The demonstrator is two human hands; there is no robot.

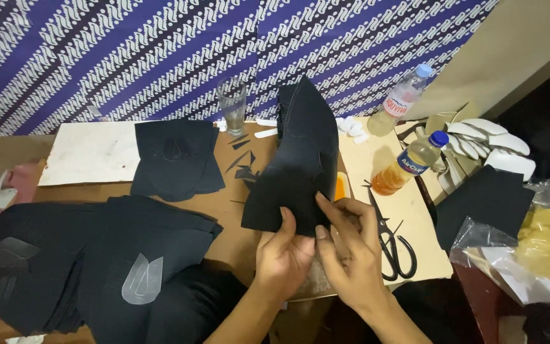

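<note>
You are holding a black, matte, curved cut piece [297, 159] with both hands [282, 251] [351, 248], grip closed on its near edge; its long axis is pointing far, slightly right.

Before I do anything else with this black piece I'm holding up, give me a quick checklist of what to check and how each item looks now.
1. Left hand grips the black cut piece at its lower edge: ok.
2. Right hand pinches the same edge beside it: ok.
3. Piece held up off the table, not snagged: ok.
4. Scissors lie shut, close beside the right hand, blades pointing away: ok.
5. Bottle of amber liquid is capped, though it lies near the piece: ok.
6. Drinking glass behind the piece, whether it holds liquid: cannot tell.
</note>
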